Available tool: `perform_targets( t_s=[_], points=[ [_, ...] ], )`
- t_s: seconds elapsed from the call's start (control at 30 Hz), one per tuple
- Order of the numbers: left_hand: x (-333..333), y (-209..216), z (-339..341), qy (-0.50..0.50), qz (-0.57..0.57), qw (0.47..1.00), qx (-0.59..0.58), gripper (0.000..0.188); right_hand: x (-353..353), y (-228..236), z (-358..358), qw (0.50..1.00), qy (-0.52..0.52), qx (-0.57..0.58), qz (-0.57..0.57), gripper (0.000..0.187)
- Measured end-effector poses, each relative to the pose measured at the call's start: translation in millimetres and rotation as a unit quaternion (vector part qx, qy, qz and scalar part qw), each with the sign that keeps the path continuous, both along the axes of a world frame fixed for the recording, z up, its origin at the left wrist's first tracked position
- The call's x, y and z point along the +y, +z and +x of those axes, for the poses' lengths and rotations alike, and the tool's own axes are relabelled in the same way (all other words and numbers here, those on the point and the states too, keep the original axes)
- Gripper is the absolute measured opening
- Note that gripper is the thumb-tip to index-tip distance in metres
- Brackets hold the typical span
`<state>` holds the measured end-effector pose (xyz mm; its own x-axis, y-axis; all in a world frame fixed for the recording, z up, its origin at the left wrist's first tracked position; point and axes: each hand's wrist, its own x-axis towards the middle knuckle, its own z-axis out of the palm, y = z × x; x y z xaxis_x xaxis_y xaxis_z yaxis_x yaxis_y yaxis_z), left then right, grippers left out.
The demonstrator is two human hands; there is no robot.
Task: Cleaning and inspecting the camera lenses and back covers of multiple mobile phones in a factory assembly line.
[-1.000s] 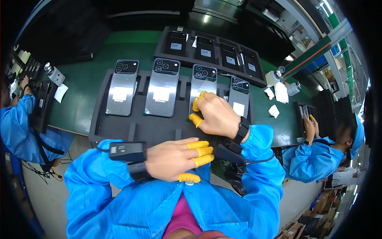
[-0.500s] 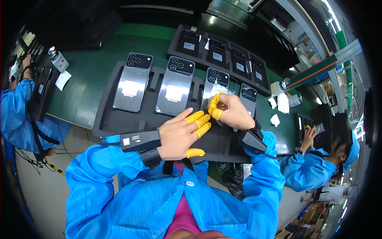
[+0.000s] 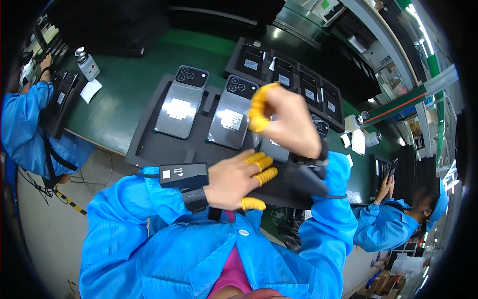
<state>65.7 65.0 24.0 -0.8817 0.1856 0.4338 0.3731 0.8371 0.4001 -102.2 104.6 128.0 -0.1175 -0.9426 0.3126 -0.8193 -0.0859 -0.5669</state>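
Note:
A black foam tray [image 3: 149, 145] holds several grey smartphones lying back side up, each with a dark camera block. The leftmost phone [image 3: 171, 125] and the second phone [image 3: 224, 133] are in plain sight, with bright labels on their backs. My right hand [image 3: 293, 122], blurred, is above the third phone [image 3: 273, 151] and hides most of it. Its yellow-covered thumb and forefinger are curled into a pinch; what they hold, if anything, does not show. At the tray's front, my left hand [image 3: 231, 180] rests with outstretched fingers in yellow finger cots, near the third phone's lower end.
Behind stands a second black tray [image 3: 269, 74] with several dark labelled phones. A dispenser bottle [image 3: 88, 66] and white paper [image 3: 91, 90] are at the left; wipes [image 3: 358, 142] and bottles [image 3: 354, 121] at the right. Co-workers in blue sit on both sides.
My right hand has risen from the third phone, up and slightly left in the picture, its fingers still pinched. My left hand stays by the tray's front. The whole view has shifted slightly.

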Motion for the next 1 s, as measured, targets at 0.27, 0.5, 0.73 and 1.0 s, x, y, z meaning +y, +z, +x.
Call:
perform_targets(
  t_s=[0.27,0.5,0.73,1.0],
  points=[
    [-26.2,33.9,74.4,-0.089,0.075,0.991,-0.06,0.059,-27.6,-48.2,49.3,0.976,0.062,0.168,0.122,0.038],
    [-58.1,29.8,82.1,-0.008,0.103,0.994,0.029,0.048,-32.9,-56.1,35.7,0.985,0.074,0.129,0.088,0.016],
    [-55.2,11.8,54.3,0.095,-0.025,0.993,-0.062,0.074,-32.9,-42.5,5.8,0.946,-0.027,-0.192,0.259,0.013],
    [-53.4,3.0,55.0,0.09,0.031,0.994,-0.051,0.078,-34.5,45.8,-15.2,0.966,-0.013,-0.256,0.01,0.018]
  ],
)
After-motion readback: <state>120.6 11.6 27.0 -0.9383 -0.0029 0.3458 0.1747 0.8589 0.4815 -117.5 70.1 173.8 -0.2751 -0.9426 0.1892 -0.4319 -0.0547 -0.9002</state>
